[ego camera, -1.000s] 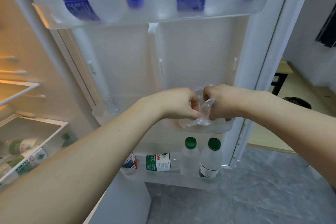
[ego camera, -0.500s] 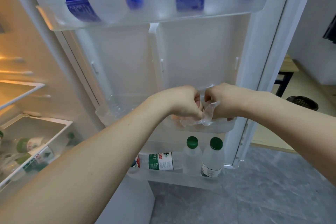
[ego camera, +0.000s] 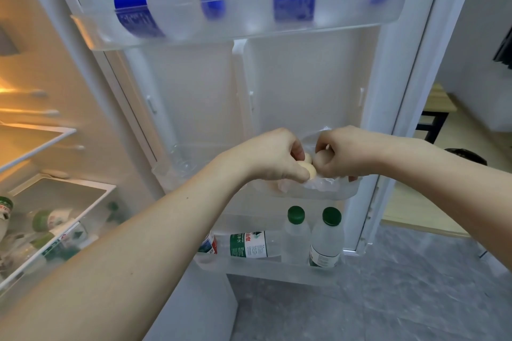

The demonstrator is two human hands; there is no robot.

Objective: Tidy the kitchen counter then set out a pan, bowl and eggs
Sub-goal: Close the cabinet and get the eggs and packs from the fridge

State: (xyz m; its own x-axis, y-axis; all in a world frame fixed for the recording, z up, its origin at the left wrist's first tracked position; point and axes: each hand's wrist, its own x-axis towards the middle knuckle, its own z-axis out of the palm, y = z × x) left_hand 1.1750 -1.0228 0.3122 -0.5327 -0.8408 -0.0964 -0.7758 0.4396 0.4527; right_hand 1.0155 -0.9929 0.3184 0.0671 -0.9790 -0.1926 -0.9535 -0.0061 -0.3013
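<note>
- My left hand [ego camera: 273,156] pinches one egg [ego camera: 308,169] just above the middle door shelf [ego camera: 343,194] of the fridge.
- My right hand [ego camera: 350,153] curls round a second egg [ego camera: 321,158], the clear plastic bag [ego camera: 322,184] under it.
- Eggs are light, smooth and brittle, so I judge a soft grip round the belly is best.
- Half a second ago both hands only tugged the bag; now the eggs show.

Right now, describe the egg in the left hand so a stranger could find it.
Start at the open fridge door and drop to its middle shelf. There the left hand pinches a pale beige egg above a clear plastic bag; it is the lower, nearer egg.
</note>
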